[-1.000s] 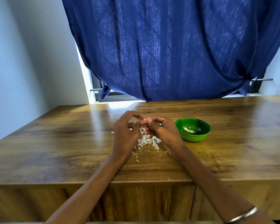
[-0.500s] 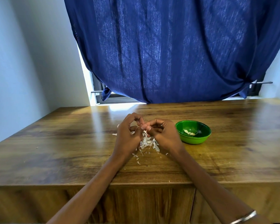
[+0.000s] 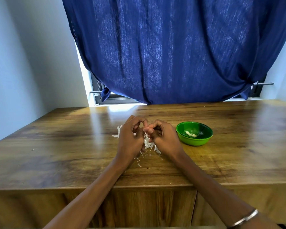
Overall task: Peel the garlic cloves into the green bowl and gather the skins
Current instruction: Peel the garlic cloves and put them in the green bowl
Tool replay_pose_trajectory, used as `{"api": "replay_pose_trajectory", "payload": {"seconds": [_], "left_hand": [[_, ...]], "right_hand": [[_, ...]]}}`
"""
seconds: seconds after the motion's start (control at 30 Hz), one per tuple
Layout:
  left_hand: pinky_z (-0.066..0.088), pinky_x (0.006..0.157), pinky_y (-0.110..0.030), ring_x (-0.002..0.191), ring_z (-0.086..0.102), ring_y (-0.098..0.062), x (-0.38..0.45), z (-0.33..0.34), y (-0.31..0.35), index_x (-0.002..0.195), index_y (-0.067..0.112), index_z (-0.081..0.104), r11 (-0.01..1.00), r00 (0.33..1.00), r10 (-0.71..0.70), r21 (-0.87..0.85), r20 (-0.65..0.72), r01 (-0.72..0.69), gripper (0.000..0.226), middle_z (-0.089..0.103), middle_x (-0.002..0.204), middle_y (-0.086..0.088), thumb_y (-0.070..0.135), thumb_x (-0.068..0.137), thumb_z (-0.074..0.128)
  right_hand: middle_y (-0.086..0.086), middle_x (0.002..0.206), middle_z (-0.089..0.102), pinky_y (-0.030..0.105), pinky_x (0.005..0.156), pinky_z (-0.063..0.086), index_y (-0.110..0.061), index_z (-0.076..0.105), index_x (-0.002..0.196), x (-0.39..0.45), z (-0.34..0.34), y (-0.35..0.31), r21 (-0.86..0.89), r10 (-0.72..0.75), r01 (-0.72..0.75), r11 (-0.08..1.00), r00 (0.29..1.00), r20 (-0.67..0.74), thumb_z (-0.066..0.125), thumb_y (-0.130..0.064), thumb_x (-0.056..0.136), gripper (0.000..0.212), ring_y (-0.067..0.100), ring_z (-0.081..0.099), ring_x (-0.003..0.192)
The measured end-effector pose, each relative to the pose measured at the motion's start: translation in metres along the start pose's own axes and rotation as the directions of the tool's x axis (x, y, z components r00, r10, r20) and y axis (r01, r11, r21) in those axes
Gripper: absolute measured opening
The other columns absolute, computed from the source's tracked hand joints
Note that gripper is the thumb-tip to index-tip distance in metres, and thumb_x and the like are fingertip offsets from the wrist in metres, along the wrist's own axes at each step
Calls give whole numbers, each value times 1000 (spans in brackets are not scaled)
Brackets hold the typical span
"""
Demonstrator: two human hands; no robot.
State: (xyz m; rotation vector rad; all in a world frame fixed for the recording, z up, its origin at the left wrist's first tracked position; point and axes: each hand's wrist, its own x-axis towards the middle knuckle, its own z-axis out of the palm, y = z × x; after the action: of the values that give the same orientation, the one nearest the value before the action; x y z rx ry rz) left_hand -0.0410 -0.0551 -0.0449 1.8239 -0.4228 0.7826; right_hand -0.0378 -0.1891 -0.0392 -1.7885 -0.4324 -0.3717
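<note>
My left hand (image 3: 130,138) and my right hand (image 3: 163,138) meet fingertip to fingertip above a pile of white garlic skins (image 3: 149,143) on the wooden table (image 3: 73,146). Both hands have curled fingers that pinch something small between them; the clove itself is hidden by the fingers. More skin scraps (image 3: 118,132) lie left of my left hand. The green bowl (image 3: 203,141) stands just right of my right hand and holds a few peeled cloves (image 3: 191,133).
A dark blue curtain (image 3: 172,55) hangs behind the table over a window. A wall stands on the left. The table's front edge (image 3: 139,185) runs below my wrists. Small skin flecks (image 3: 139,164) lie near that edge.
The view has shifted a little; my hands stay together over the skins, with the fingers working slightly at the pinched piece.
</note>
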Motion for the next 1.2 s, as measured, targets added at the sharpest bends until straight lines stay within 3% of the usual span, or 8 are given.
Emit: {"api": "replay_pose_trajectory", "payload": {"seconds": [0.1, 0.2, 0.5, 0.57, 0.63, 0.8, 0.93, 1.2], "left_hand": [[51, 38, -37, 52, 63, -24, 0, 1, 1, 89, 21, 64, 999, 999, 46, 8, 19, -47, 35, 51, 78, 13, -13, 93, 58], [51, 38, -29, 50, 66, -21, 1, 3, 0, 91, 13, 62, 999, 998, 41, -36, 41, -39, 30, 55, 84, 3, -16, 94, 54], [57, 59, -51, 72, 63, -29, 3, 10, -6, 91, 20, 60, 990, 989, 142, 12, 27, -143, 13, 57, 84, 10, 9, 92, 53], [59, 60, -39, 76, 64, -21, 2, 11, -4, 94, 18, 61, 992, 991, 129, -6, -27, -129, 15, 57, 92, 5, 4, 94, 55], [58, 55, -30, 74, 66, -14, 1, 10, 0, 94, 14, 62, 996, 995, 74, -45, -65, -77, 17, 57, 97, -1, -3, 97, 59], [55, 38, -41, 61, 71, -21, 0, 3, 6, 99, 10, 66, 988, 995, -4, -152, -100, -11, 18, 68, 99, 4, -7, 95, 63], [54, 38, -47, 57, 70, -20, -1, 1, 5, 92, 16, 73, 993, 990, 19, -110, -141, -34, 22, 73, 89, 6, -5, 94, 66], [55, 48, -34, 54, 68, -13, -1, 0, 3, 90, 9, 73, 992, 968, 123, 22, -220, -121, 13, 70, 90, 11, -4, 89, 72]], "right_hand": [[-9, 80, 73, 30, 64, 60, -16, 68, 84, 0, 1, 1, 49, 5, -6, 999, 1000, 8, 64, -1, 95, 19, 7, 66, 65], [-13, 72, 72, 29, 65, 60, -17, 67, 83, 2, -1, 3, 59, 8, -9, 998, 1000, 11, 62, 1, 96, 23, 7, 65, 62], [2, 63, 62, 25, 48, 52, 0, 66, 89, 2, 0, 1, 256, 45, -50, 965, 999, 25, 57, 2, 99, 13, 8, 59, 53], [3, 62, 63, 24, 47, 51, 6, 66, 93, 3, 0, 1, 298, 45, -47, 954, 999, 14, 57, 3, 98, 11, 8, 60, 54], [5, 67, 67, 22, 55, 54, 12, 66, 99, 5, 0, 1, 292, 41, -38, 956, 999, -3, 60, 2, 96, 12, 6, 63, 58], [13, 81, 74, 19, 66, 57, 6, 70, 100, 5, 0, 0, 302, 48, -35, 953, 998, -37, 65, -1, 94, 10, 7, 67, 66], [17, 92, 76, 20, 67, 57, 5, 72, 101, 4, -2, -1, 317, 85, -68, 946, 996, -39, 65, -3, 94, 12, 6, 68, 66], [4, 83, 76, 20, 67, 55, -7, 75, 96, 1, -4, -8, 346, 154, -150, 926, 988, 16, 69, -9, 93, 8, 5, 65, 66]]}}
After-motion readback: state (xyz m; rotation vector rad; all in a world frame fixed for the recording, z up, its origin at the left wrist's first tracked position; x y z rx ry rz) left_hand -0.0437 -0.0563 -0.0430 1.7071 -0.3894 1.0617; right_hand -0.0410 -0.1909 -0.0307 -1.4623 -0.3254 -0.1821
